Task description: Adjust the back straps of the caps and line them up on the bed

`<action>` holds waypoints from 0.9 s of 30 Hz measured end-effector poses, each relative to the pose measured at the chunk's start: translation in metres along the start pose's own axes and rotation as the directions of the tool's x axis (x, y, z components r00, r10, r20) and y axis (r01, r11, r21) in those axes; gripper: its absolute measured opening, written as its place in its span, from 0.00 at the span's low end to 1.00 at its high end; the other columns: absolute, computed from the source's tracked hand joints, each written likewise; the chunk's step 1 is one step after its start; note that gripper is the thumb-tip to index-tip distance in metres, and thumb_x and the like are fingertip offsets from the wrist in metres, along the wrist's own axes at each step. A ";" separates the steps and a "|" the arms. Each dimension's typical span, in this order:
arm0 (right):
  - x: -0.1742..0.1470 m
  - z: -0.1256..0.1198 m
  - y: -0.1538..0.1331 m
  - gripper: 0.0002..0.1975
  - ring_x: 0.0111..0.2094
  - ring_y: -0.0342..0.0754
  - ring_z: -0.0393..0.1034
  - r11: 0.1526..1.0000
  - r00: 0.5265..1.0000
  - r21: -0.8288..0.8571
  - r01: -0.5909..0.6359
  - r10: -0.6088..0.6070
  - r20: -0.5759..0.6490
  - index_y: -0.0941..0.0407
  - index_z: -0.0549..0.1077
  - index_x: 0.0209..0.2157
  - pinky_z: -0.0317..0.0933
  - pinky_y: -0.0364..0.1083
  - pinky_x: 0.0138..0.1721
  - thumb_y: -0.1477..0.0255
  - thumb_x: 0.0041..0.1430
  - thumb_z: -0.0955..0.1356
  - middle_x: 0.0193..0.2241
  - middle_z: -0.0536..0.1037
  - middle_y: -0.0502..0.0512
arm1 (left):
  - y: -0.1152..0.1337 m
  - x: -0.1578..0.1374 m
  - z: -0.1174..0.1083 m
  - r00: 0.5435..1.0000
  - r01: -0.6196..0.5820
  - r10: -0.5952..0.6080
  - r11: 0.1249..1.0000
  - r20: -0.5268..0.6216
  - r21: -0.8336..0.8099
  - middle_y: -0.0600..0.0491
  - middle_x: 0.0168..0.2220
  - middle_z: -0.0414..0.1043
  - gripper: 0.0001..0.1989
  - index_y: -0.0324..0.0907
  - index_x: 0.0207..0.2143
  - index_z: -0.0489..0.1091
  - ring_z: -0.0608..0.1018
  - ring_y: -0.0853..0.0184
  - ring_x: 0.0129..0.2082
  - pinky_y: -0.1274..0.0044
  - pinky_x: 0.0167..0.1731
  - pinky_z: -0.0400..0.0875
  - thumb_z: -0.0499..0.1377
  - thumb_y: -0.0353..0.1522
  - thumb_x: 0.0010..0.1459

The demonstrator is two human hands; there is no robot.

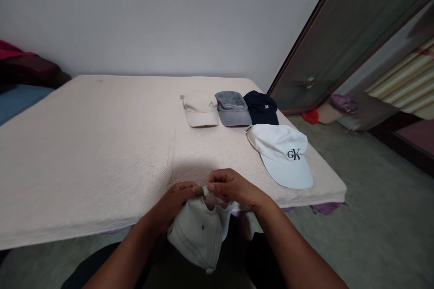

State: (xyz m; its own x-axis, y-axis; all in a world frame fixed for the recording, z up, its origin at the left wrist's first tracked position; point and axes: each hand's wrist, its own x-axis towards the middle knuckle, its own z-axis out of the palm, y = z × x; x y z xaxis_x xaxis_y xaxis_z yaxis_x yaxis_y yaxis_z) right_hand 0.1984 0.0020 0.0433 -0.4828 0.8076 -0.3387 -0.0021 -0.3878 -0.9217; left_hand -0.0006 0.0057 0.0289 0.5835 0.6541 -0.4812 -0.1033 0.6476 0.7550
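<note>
Between my two hands hangs a pale baseball cap (200, 230), its back opening turned up toward the mattress edge. My left hand (178, 196) is closed on the cap's back strap, beside a brown piece (198, 191) on it. With fingers pinched, my right hand (230, 187) grips the whitish end of the same strap. To the right, nearest my right hand, lies a white cap (276, 142) with black "CK" lettering. Farther back sit a cream cap (200, 106), a grey cap (232, 106) and a navy cap (261, 106), side by side.
The caps lie on a mattress (101, 144) with a pale textured cover, pushed against a wall (152, 22). At the right stand a dark wardrobe (315, 40) and a bin with a purple liner (342, 104). Blue fabric (23, 99) is at the far left.
</note>
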 end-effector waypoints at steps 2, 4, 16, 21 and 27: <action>0.001 0.000 0.001 0.10 0.15 0.36 0.49 1.000 1.000 -0.021 0.000 0.000 0.016 0.59 0.68 0.27 0.43 0.38 0.16 0.66 0.52 0.69 0.14 0.60 0.42 | -0.001 0.001 0.000 1.000 -0.012 0.012 1.000 -0.006 -0.026 0.57 0.18 0.66 0.10 0.38 0.23 0.67 0.65 0.73 0.18 0.80 0.20 0.56 0.62 0.35 0.52; 0.002 -0.001 0.002 0.10 0.15 0.36 0.50 0.999 1.000 -0.037 0.004 -0.003 0.014 0.59 0.69 0.27 0.44 0.38 0.16 0.65 0.53 0.68 0.14 0.60 0.42 | -0.001 0.002 0.001 1.000 -0.017 0.017 0.999 -0.008 -0.039 0.57 0.19 0.66 0.11 0.38 0.23 0.67 0.65 0.73 0.18 0.80 0.21 0.56 0.62 0.35 0.52; 0.003 0.000 0.004 0.10 0.16 0.35 0.52 0.998 0.999 -0.052 0.025 -0.027 -0.032 0.59 0.69 0.28 0.45 0.38 0.17 0.66 0.51 0.69 0.17 0.64 0.44 | 0.005 -0.001 0.006 0.998 -0.024 0.024 1.000 -0.059 -0.012 0.57 0.20 0.66 0.10 0.39 0.25 0.68 0.65 0.73 0.20 0.80 0.21 0.57 0.62 0.36 0.53; 0.005 0.003 0.003 0.10 0.16 0.36 0.50 0.999 0.997 -0.034 0.025 -0.028 -0.074 0.58 0.68 0.27 0.44 0.39 0.17 0.65 0.50 0.69 0.15 0.61 0.42 | 0.007 -0.002 0.008 0.999 0.008 -0.008 1.000 -0.035 0.008 0.57 0.20 0.66 0.11 0.39 0.25 0.68 0.65 0.74 0.19 0.80 0.21 0.56 0.61 0.37 0.53; 0.004 0.004 0.000 0.10 0.16 0.36 0.51 0.999 0.999 -0.033 0.017 -0.018 -0.028 0.58 0.68 0.27 0.44 0.39 0.17 0.66 0.50 0.69 0.16 0.61 0.43 | 0.002 0.001 0.003 0.998 0.004 -0.003 1.000 -0.064 0.016 0.57 0.20 0.66 0.11 0.39 0.26 0.68 0.65 0.74 0.19 0.80 0.21 0.57 0.62 0.38 0.52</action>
State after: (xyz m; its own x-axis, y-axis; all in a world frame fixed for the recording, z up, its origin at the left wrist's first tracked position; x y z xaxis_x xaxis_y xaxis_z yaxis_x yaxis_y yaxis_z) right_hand 0.1933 0.0032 0.0425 -0.4578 0.8268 -0.3269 0.0184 -0.3588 -0.9332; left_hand 0.0023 0.0067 0.0315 0.5311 0.6761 -0.5107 -0.0880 0.6435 0.7603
